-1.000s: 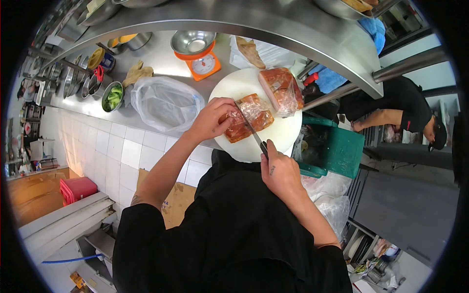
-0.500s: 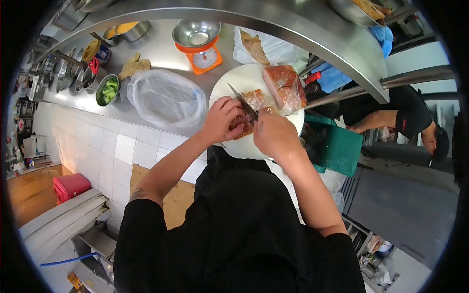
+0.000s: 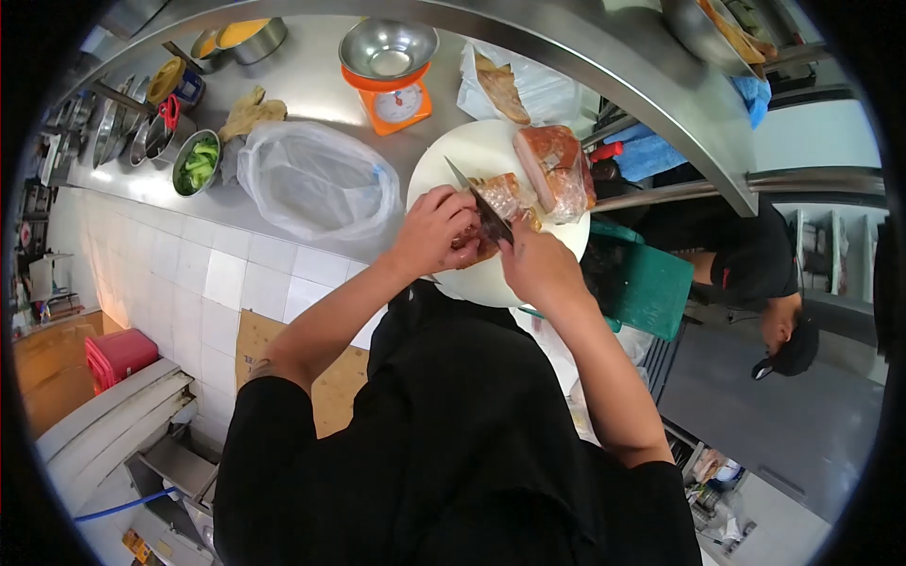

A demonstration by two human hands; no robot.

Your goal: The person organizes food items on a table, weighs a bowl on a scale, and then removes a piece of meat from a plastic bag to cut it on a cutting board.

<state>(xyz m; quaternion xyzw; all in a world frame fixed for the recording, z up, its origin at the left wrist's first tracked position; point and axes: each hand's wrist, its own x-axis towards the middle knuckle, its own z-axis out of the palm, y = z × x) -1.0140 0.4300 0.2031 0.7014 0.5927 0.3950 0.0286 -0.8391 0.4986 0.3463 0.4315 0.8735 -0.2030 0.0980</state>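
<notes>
My right hand (image 3: 545, 268) is closed round the handle of a knife (image 3: 488, 213), whose blade points up and left over a round white board (image 3: 439, 160). On the near part of the board, my left hand (image 3: 436, 231) grips a reddish-brown piece of meat (image 3: 484, 249), its fingers curled beside the blade. A wrapped piece of meat (image 3: 500, 192) lies just beyond the knife. At the board's right side is a larger block of meat (image 3: 557, 170), partly in clear film.
Left of the board lies an open plastic bag (image 3: 316, 179). Behind stand an orange scale (image 3: 397, 106) and steel bowl (image 3: 388, 49). A bowl of green vegetables (image 3: 197, 163) is farther left. A green bin (image 3: 651, 288) and a person in black (image 3: 755, 255) are at right.
The view has shifted slightly. The person at the right has moved lower and nearer the grey surface. My hands remain at the meat, with the knife in nearly the same place.
</notes>
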